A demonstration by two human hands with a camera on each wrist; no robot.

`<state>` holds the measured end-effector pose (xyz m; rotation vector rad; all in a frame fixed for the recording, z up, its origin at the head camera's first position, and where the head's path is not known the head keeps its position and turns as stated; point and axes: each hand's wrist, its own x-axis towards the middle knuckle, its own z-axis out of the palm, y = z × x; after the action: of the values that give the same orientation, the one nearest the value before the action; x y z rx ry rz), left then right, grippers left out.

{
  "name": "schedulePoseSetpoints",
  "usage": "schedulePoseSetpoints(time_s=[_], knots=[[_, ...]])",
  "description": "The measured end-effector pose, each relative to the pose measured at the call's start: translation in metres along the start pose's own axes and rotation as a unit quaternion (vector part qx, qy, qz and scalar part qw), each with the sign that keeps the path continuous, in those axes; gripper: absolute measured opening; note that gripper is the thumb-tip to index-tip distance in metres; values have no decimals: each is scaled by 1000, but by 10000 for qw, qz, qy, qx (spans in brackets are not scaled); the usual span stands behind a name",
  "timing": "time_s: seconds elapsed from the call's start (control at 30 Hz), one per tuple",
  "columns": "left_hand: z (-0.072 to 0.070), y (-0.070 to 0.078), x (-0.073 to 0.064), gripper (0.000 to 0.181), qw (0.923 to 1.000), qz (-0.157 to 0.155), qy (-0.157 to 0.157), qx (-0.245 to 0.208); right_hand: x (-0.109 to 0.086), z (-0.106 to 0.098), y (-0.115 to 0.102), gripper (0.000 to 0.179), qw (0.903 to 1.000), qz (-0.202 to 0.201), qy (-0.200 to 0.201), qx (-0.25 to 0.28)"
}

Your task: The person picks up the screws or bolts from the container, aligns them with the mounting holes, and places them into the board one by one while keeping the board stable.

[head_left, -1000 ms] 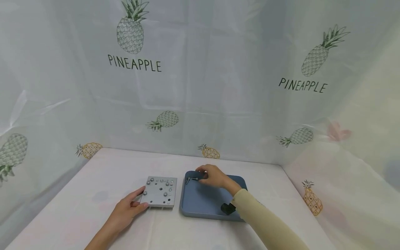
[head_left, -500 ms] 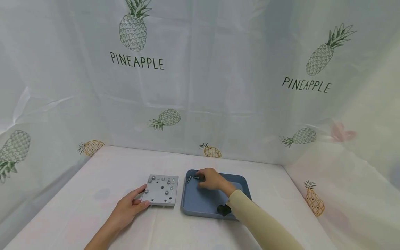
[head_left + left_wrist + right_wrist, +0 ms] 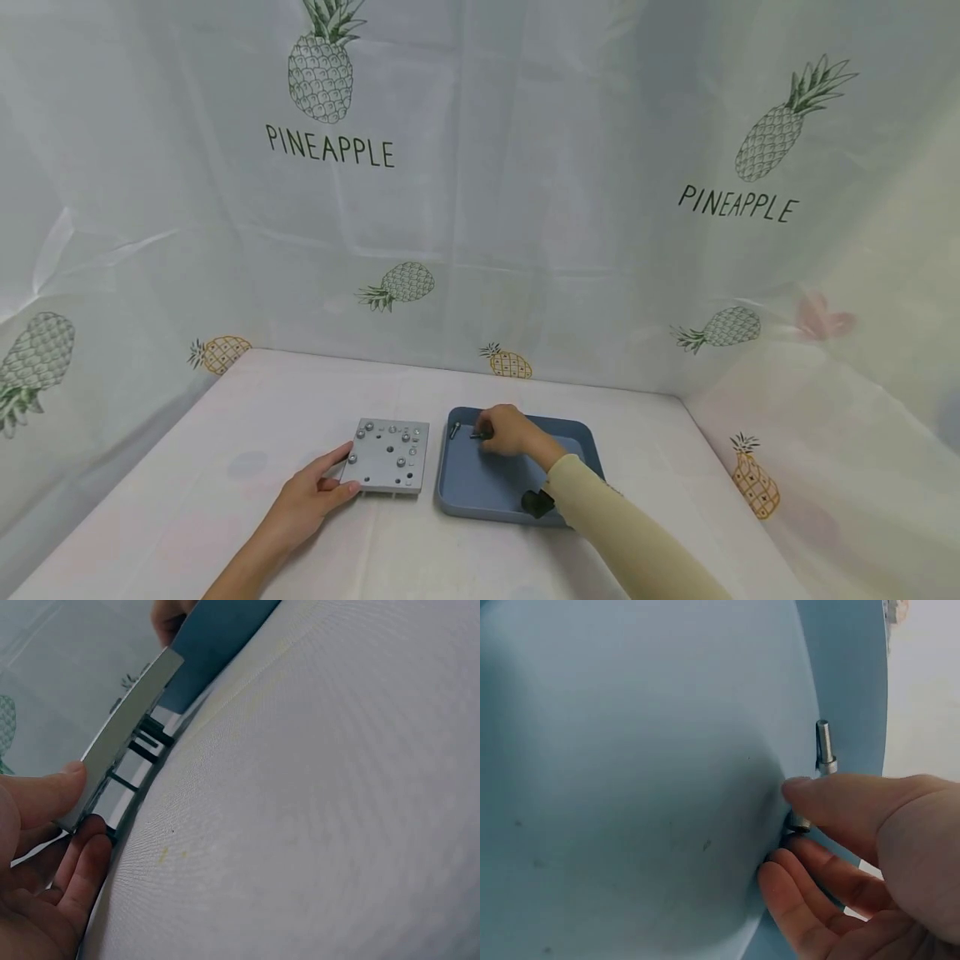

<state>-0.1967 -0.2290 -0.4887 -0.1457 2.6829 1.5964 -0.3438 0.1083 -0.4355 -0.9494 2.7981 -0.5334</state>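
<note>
My left hand point(image 3: 307, 497) grips the near-left edge of a silver metal plate point(image 3: 373, 468), thumb along its edge and fingers below. Several screws with round heads stand in holes of the plate, and other holes are bare. In the left wrist view, dark screw shanks point(image 3: 142, 752) stick out under the plate. Inside a blue tray point(image 3: 487, 492), my right hand point(image 3: 512, 430) pinches a small metal screw point(image 3: 800, 823) between thumb and fingers; the hand hides part of it. A second screw point(image 3: 454, 430) lies beside it, near the tray's far-left corner.
Right of the plate stands the tray, with a narrow gap between them. A dark object point(image 3: 537, 503) sits beside the right sleeve point(image 3: 600, 508), over the tray's near side. A pineapple-print curtain point(image 3: 525, 208) surrounds the white-covered table point(image 3: 420, 558).
The right hand has closed over one screw, which has shifted slightly right and nearer. The left hand and plate hold their place; the whole view has shifted slightly.
</note>
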Motion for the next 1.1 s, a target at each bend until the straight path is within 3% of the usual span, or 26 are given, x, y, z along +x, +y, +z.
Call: schedulePoseSetpoints(time_s=[0.47, 0.83, 1.1], knots=[[0, 0, 0, 79, 10000, 34, -11, -64, -10, -7, 1, 8, 9993, 359, -130, -32], [0, -1, -1, 80, 10000, -10, -6, 47, -19, -12, -4, 6, 9990, -222, 149, 365], [-1, -1, 0, 80, 9999, 61, -27, 92, -26, -8, -18, 8, 9947, -392, 445, 846]])
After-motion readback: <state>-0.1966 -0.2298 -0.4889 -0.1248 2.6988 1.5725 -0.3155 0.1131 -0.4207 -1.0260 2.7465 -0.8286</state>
